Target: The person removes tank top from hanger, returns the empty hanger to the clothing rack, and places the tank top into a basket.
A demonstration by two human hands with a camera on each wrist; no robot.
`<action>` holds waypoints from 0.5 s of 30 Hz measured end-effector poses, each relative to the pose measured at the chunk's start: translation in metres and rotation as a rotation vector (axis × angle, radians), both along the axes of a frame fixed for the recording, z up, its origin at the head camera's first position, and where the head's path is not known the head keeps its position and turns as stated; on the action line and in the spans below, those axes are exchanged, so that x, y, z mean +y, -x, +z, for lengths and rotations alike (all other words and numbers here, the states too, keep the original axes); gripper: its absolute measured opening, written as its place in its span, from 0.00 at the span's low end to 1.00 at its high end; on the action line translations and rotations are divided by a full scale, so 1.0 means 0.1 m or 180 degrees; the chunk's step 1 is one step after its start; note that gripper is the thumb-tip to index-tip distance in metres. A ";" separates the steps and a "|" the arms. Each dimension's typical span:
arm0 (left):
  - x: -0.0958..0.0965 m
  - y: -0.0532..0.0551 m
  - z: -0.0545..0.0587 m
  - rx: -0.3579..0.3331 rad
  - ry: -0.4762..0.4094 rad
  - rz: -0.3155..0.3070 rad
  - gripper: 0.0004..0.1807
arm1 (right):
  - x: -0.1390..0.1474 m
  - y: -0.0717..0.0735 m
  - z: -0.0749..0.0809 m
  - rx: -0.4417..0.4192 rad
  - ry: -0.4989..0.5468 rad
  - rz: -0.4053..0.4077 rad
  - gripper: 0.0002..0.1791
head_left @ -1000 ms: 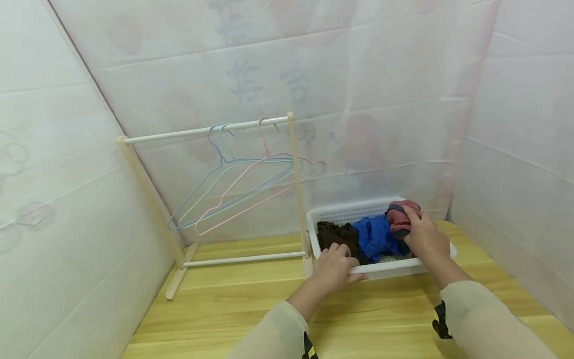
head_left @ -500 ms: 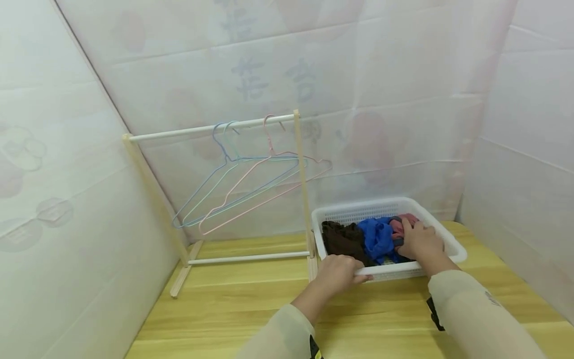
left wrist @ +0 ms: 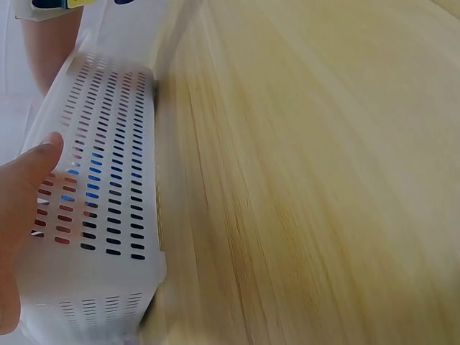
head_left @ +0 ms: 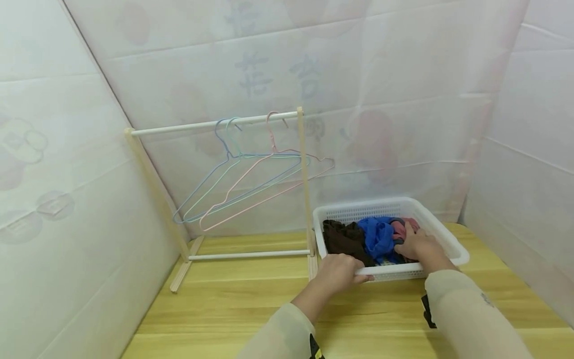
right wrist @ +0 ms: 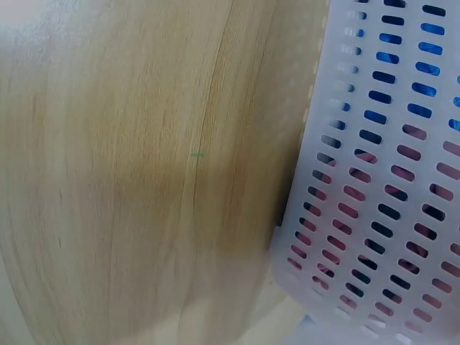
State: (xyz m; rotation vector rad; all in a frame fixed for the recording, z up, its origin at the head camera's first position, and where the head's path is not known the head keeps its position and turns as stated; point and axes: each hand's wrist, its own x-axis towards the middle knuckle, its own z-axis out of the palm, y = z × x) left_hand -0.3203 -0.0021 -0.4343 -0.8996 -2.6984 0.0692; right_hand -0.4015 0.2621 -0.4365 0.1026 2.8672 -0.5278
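A white plastic basket (head_left: 441, 227) with slotted walls stands on the table, holding several bunched cloths. My left hand (head_left: 338, 273) grips its near rim at the left corner; the left wrist view shows the thumb (left wrist: 44, 154) against the outer wall. Inside, at the right end, my right hand (head_left: 421, 247) rests on a pinkish-red cloth with grey edging (head_left: 398, 228), fingers spread over it. Next to that cloth lies a blue cloth (head_left: 377, 237), then a dark brown cloth (head_left: 345, 241) at the left. In the right wrist view only the slotted basket wall (right wrist: 374, 194) appears, without the hand.
Left of the basket stands a wooden rack with a white top bar (head_left: 188, 127). Blue (head_left: 202, 185), mint green (head_left: 211, 189) and pink (head_left: 245, 175) hangers hang from it. The wood-grain table (head_left: 233, 304) is bounded by pale printed sheets (head_left: 403, 75) at the back and sides.
My right hand has lowered the pinkish-red cloth into the basket beside the blue one, and its fingers have spread. My left hand stays on the rim. The head view has shifted slightly.
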 end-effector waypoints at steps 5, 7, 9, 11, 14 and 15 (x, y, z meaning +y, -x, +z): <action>-0.01 0.01 -0.03 -0.0009 -0.0018 -0.0002 0.27 | -0.01 0.02 -0.02 0.0077 0.0001 -0.0019 0.59; -0.03 0.00 -0.05 -0.0024 -0.0032 0.0014 0.27 | -0.02 0.02 -0.04 0.0145 -0.0002 0.0001 0.60; -0.03 -0.01 -0.07 -0.0008 -0.0054 0.0011 0.27 | -0.03 0.02 -0.06 0.0237 -0.0018 0.0029 0.61; -0.03 0.00 -0.07 0.0004 -0.0065 -0.0003 0.27 | -0.03 0.02 -0.08 0.0380 -0.0083 0.0036 0.62; -0.01 0.01 -0.04 -0.0015 -0.0100 -0.0015 0.27 | -0.02 0.02 -0.07 0.0599 -0.0224 0.0055 0.63; -0.01 0.02 -0.02 -0.0038 -0.0111 0.0000 0.28 | -0.02 0.02 -0.06 0.0657 -0.0270 0.0052 0.64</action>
